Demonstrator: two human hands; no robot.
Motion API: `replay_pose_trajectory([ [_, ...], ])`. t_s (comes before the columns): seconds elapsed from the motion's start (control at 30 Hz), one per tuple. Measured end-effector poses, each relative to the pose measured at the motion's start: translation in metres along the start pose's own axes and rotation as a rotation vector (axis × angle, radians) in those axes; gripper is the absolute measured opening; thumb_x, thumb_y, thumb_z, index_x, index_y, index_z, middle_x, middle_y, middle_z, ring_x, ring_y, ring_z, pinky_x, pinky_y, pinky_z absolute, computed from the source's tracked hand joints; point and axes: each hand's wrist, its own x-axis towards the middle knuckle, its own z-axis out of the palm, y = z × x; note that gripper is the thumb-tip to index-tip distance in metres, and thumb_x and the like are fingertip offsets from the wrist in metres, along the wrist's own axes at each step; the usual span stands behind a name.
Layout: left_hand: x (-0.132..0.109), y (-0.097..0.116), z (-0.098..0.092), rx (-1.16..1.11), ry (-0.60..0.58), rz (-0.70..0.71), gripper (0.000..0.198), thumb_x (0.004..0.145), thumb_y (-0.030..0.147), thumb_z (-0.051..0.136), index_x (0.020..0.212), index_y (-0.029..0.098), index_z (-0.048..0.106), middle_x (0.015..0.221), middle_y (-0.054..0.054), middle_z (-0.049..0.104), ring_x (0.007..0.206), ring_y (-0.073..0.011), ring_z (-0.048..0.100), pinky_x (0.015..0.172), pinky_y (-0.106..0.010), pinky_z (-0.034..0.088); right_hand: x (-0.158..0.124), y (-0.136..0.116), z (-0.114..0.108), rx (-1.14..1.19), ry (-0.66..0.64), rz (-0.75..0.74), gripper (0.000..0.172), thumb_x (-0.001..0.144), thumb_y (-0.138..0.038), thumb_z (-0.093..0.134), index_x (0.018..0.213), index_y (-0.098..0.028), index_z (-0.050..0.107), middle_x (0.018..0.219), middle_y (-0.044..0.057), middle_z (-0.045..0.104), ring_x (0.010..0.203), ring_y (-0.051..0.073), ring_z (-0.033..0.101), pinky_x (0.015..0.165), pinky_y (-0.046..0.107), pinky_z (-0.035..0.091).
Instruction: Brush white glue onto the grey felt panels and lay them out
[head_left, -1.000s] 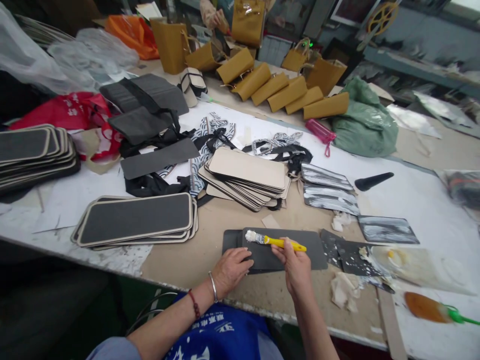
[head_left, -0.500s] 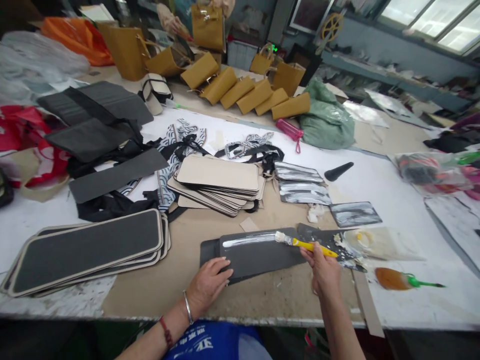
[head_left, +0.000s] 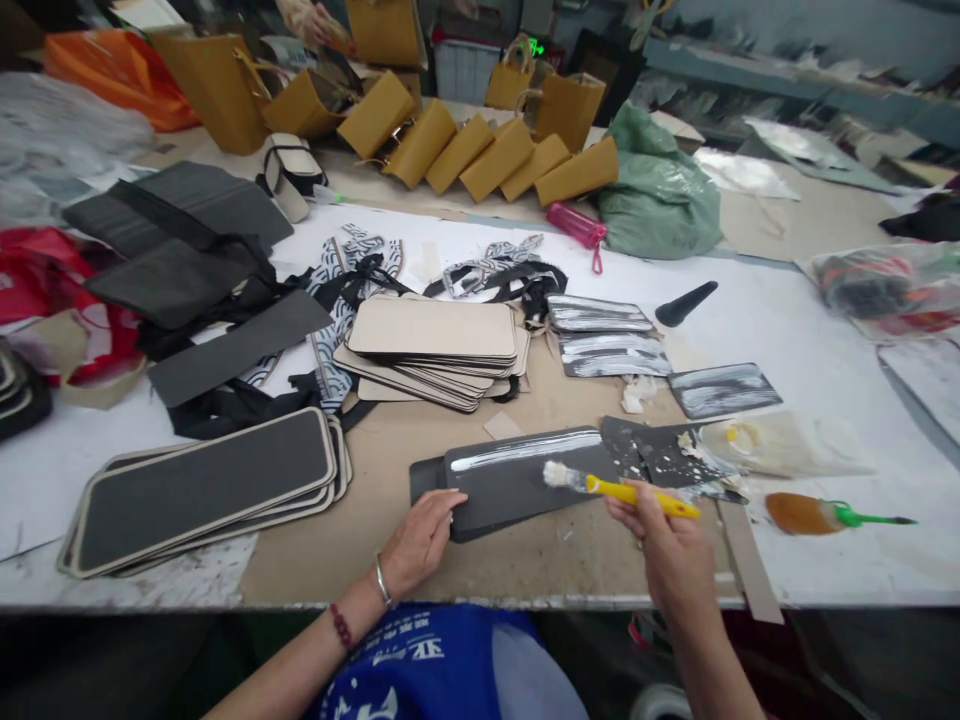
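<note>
A yellow-handled paintbrush (head_left: pixel 641 495) is gripped in my right hand (head_left: pixel 667 545). Its white-coated bristles are over the middle of a dark grey rectangular panel (head_left: pixel 517 490), which has a white wet-looking streak along its far edge. My left hand (head_left: pixel 421 540) lies with stretched fingers on the panel's left end; another dark piece shows under it. To the right, dark pieces (head_left: pixel 637 440) spattered with white adjoin a clear plastic bag (head_left: pixel 795 445) with pale matter in it. Three white-smeared panels lie beyond, one of them nearest the bag (head_left: pixel 724 390).
Beige dark-edged panels (head_left: pixel 435 328) are stacked mid-table; dark panels with beige rims (head_left: pixel 202 490) lie front left. At right is an amber bottle with a green nozzle (head_left: pixel 802 513). Mustard handbags (head_left: pixel 420 145) line the back, where another person's hand (head_left: pixel 311 20) shows.
The brush has left the far streak and come nearer to me, over the panel's middle. My left hand stays at the panel's left end. The camera view has tilted down.
</note>
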Motion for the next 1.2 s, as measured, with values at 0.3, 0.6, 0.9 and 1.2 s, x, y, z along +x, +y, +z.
replay_pose_trajectory([
  [0.3, 0.005, -0.01, -0.006, -0.068, -0.048, -0.073, 0.036, 0.077, 0.002, 0.033, 0.1, 0.018, 0.056, 0.097, -0.006, 0.064, 0.094, -0.0154, 0.059, 0.083, -0.032, 0.05, -0.069, 0.04, 0.069, -0.025, -0.227, 0.124, 0.044, 0.07, -0.054, 0.063, 0.086, -0.013, 0.063, 0.077, 0.007, 0.067, 0.067, 0.022, 0.066, 0.067, 0.036, 0.057],
  [0.6, 0.006, -0.01, -0.005, 0.091, -0.089, 0.172, 0.036, 0.073, 0.0, 0.04, 0.096, 0.018, 0.061, 0.098, -0.009, 0.064, 0.101, -0.0183, 0.056, 0.087, -0.036, 0.051, 0.018, 0.035, -0.037, -0.049, 0.185, 0.033, 0.048, 0.064, -0.05, 0.069, 0.085, -0.008, 0.063, 0.069, 0.007, 0.068, 0.066, 0.02, 0.066, 0.064, 0.03, 0.058],
  [0.9, 0.0, 0.0, -0.005, 0.073, 0.023, 0.048, 0.034, 0.075, 0.002, 0.038, 0.094, 0.019, 0.061, 0.098, -0.006, 0.064, 0.097, -0.0156, 0.059, 0.086, -0.031, 0.051, 0.029, 0.008, -0.064, -0.025, 0.317, -0.031, 0.047, 0.062, -0.05, 0.071, 0.082, -0.008, 0.063, 0.067, 0.005, 0.067, 0.062, 0.016, 0.066, 0.062, 0.024, 0.057],
  [1.2, 0.032, -0.027, 0.005, 0.016, 0.205, -0.435, 0.044, 0.072, 0.001, 0.037, 0.11, 0.011, 0.058, 0.103, -0.013, 0.06, 0.099, -0.0205, 0.055, 0.092, -0.04, 0.046, -0.007, 0.008, 0.007, 0.2, 0.013, 0.105, 0.041, 0.058, -0.042, 0.077, 0.08, -0.011, 0.062, 0.072, 0.005, 0.068, 0.062, 0.015, 0.065, 0.063, 0.022, 0.057],
])
